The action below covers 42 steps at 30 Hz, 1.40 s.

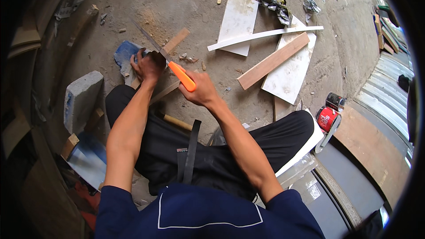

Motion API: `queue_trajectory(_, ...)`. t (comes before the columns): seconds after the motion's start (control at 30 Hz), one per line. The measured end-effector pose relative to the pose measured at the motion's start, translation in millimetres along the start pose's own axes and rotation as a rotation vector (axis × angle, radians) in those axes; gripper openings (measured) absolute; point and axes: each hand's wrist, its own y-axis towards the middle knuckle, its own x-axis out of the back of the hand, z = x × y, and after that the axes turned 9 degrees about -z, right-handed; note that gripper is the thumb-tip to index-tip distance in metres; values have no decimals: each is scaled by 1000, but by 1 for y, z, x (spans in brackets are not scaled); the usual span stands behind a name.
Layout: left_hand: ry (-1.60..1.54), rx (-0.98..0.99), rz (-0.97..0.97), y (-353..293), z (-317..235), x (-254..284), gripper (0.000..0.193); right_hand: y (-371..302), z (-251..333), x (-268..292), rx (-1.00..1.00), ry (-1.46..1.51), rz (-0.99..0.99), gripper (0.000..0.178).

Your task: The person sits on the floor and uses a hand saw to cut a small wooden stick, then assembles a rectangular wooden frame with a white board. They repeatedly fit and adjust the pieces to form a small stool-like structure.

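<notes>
i'm seeing right hand (200, 89) gripping saw (183, 77) snugly, pointing it toward eleven o'clock; left hand (149, 66), half-curled, seemingly bracing wood strip (178, 39), hold can't tell.

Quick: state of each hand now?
Left hand: by the wood strip; grip can't be told.
Right hand: closed, holding the orange saw handle.

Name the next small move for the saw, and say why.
Probably a short, light pull of the saw toward the body: the right hand is closed round its orange handle, its blade lies across the wood strip, and the left hand is close beside that crossing.
</notes>
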Motion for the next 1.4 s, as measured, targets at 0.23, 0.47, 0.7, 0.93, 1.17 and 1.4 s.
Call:
queue_trajectory(0.23, -19, 60, -97, -2, 9, 2, 22, -52, 18, 35, -79, 43, 50, 19)
queue_trajectory(0.47, -100, 125, -99, -3, 8, -5, 19, -59, 13, 32, -93, 67, 35, 13)
queue_trajectory(0.7, -145, 147, -59, 4, 4, 3, 37, -70, 6, 56, -132, 30, 81, 11)
queue_trajectory(0.93, -184, 162, -21, 1, 12, 6, 44, -62, 33, 60, -119, -14, 79, 10)
queue_trajectory(1.17, -209, 139, 15, 5, 7, 4, 47, -32, 20, 31, -26, -64, 44, 13)
queue_trajectory(1.4, -292, 159, 30, 4, 7, 17, 46, -43, 16, 32, -32, -93, 73, 11)
